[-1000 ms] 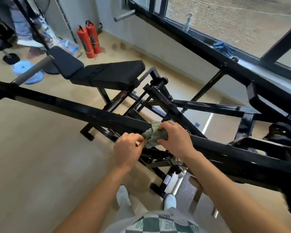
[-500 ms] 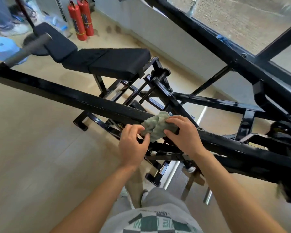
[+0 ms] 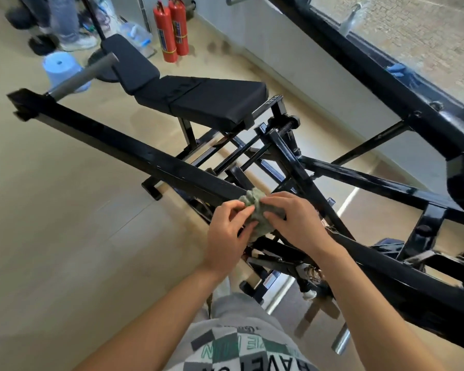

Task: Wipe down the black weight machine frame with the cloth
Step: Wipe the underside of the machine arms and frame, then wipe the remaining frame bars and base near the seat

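A long black beam of the weight machine frame (image 3: 134, 153) runs from the upper left down to the lower right. A crumpled grey-green cloth (image 3: 255, 207) lies bunched on this beam near the middle of the view. My left hand (image 3: 228, 236) pinches the cloth's left edge with curled fingers. My right hand (image 3: 295, 220) holds the cloth from the right, fingers bent over it. Part of the cloth is hidden under both hands.
The machine's black padded bench (image 3: 198, 103) stands beyond the beam. Two red fire extinguishers (image 3: 172, 30) stand by the far wall, a blue stool (image 3: 62, 68) and a person's legs (image 3: 64, 20) at the upper left. A window (image 3: 412, 36) with a blue rag on its sill is at the right.
The view has swung so the beam slants more steeply. Both hands keep hold of the cloth on the beam and have bunched it tighter between them.
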